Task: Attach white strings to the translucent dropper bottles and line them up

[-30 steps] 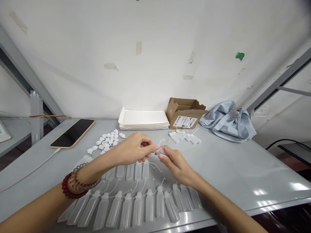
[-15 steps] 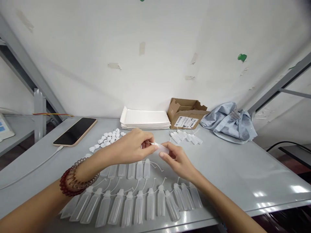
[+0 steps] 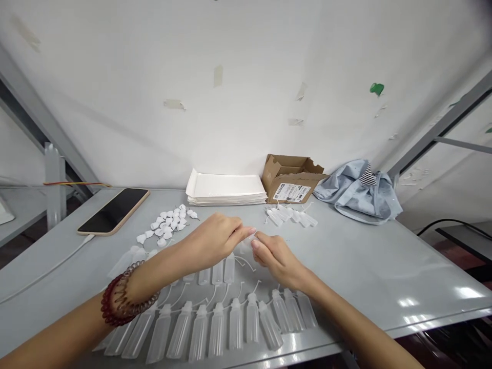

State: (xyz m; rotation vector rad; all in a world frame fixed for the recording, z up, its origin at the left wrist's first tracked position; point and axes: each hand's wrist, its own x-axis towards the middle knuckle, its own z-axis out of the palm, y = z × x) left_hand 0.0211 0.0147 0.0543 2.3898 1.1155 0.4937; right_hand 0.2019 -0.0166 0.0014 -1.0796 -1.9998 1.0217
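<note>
My left hand [image 3: 215, 238] and my right hand [image 3: 274, 256] meet above the grey table [image 3: 365, 256], both pinched on one small translucent plastic bottle [image 3: 249, 241] held between the fingertips. The bottle is mostly hidden by the fingers. Under my hands lie rows of the same translucent bottles [image 3: 215, 328] with thin white tethered caps, laid side by side near the table's front edge. A red bead bracelet and a coil band [image 3: 123, 300] sit on my left wrist.
A pile of small white caps [image 3: 169, 225] lies at mid-left, a phone [image 3: 115, 210] on a cable further left. At the back stand stacked white trays [image 3: 226, 188], a cardboard box [image 3: 292, 179], several loose bottles [image 3: 290, 215] and a blue cloth bundle [image 3: 357, 192].
Both hands have dropped slightly toward the table and closed in on each other, still on the same small bottle. The view has shifted a little.
</note>
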